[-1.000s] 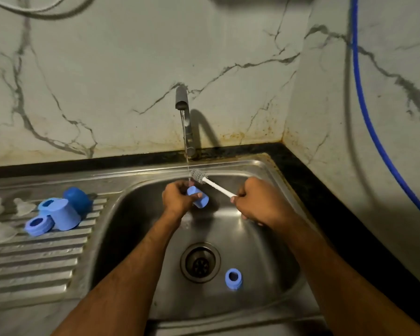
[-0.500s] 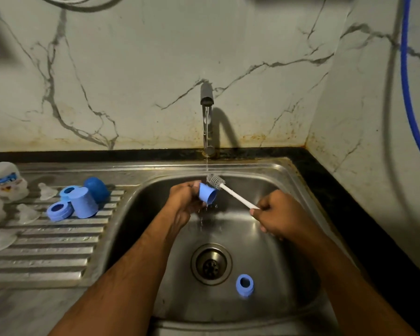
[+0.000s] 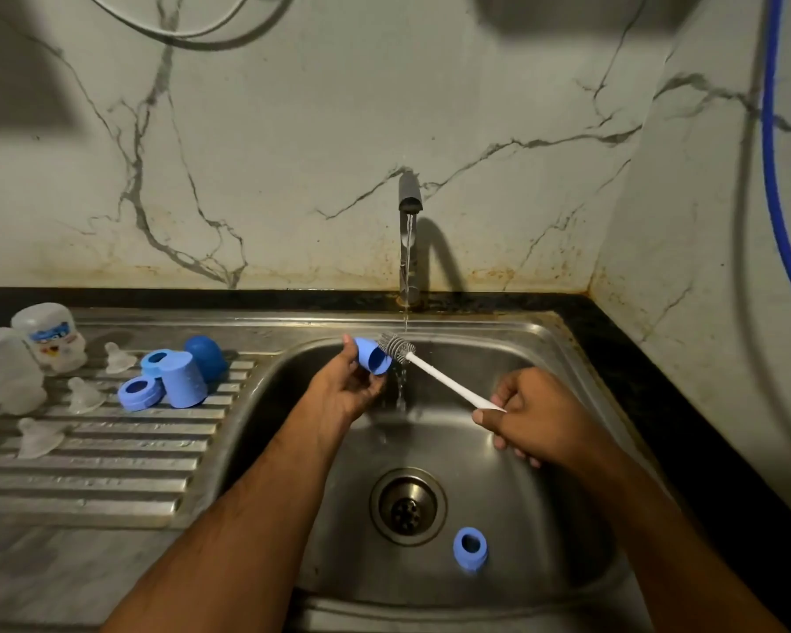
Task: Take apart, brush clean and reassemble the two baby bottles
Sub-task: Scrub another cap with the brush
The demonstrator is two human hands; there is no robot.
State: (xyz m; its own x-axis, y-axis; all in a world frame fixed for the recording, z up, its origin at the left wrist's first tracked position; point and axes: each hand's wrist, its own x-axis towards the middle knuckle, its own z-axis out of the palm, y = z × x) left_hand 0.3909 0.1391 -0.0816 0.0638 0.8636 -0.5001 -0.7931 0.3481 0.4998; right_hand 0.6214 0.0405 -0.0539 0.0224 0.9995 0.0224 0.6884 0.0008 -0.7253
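Head view, sink and drainboard, items counted as follows

Bottle bodies: two, translucent, upturned at the far left of the drainboard point(image 3: 110, 450); one printed bottle point(image 3: 51, 338) and one plain bottle point(image 3: 3, 370) in front of it, just beside each other.

Blue caps: three are counted. One cap in hand point(image 3: 371, 356) is held over the sink basin point(image 3: 544, 404), tilted with its open mouth toward the brush. One upturned cap point(image 3: 182, 379) stands on the drainboard, and one dark round cap point(image 3: 206, 356) is seen behind it.

Blue collar rings: three. Two are on the drainboard, a front ring point(image 3: 140, 393) and a rear ring point(image 3: 154, 358), both close against the upturned cap. One ring in the basin point(image 3: 470, 549) lies to the right of the drain point(image 3: 407, 507).

Clear teats: at least three are made out on the drainboard ribs, one at point(image 3: 119, 357); the left edge is too dim for a sure count.

Brush: one bottle brush point(image 3: 434, 374), white handle, grey bristle head at the cap's mouth, under the thin stream from the tap point(image 3: 409, 203).

Left hand point(image 3: 343, 390): fingers curled, the cap gripped at its closed end.

Right hand point(image 3: 533, 415): closed round the end of the brush handle, thumb laid along it
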